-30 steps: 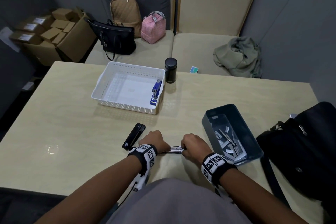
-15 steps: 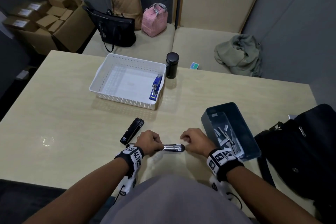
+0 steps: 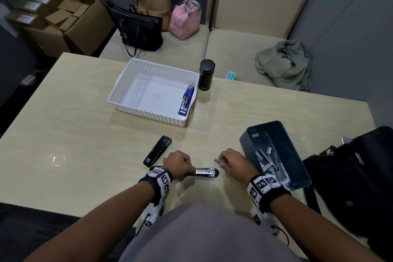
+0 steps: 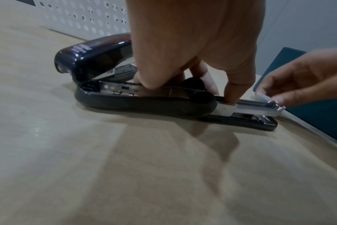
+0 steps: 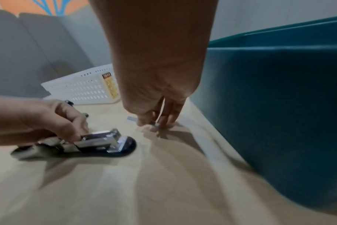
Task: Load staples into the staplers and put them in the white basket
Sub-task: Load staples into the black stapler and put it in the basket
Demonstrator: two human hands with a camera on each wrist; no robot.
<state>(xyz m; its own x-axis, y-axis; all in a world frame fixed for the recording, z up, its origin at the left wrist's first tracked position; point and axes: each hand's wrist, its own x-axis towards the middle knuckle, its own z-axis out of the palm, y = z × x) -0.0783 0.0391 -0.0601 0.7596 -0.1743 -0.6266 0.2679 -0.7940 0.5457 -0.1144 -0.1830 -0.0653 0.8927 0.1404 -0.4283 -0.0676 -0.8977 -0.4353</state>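
Note:
An opened black stapler [image 3: 206,172] lies near the table's front edge with its metal magazine [image 4: 250,106] exposed. My left hand [image 3: 178,164] grips its rear, fingers pressing into the open body [image 4: 144,103]. Just right of its front end, my right hand [image 3: 234,161] pinches a short staple strip [image 3: 219,160] low over the table, also visible in the right wrist view [image 5: 132,118]. A closed black stapler [image 3: 157,151] lies to the left. The white basket [image 3: 119,91] farther back holds a blue stapler [image 3: 186,100].
A blue-grey bin [image 3: 244,140] with several staple strips [image 3: 274,166] stands right beside my right hand. A black flask [image 3: 206,74] stands behind the basket. A black bag [image 3: 350,176] sits on the table's right edge. Chairs with bags are beyond.
My right hand has come off the stapler's front end and moved a little to the right, now pinching a staple strip. My left hand stays on the stapler.

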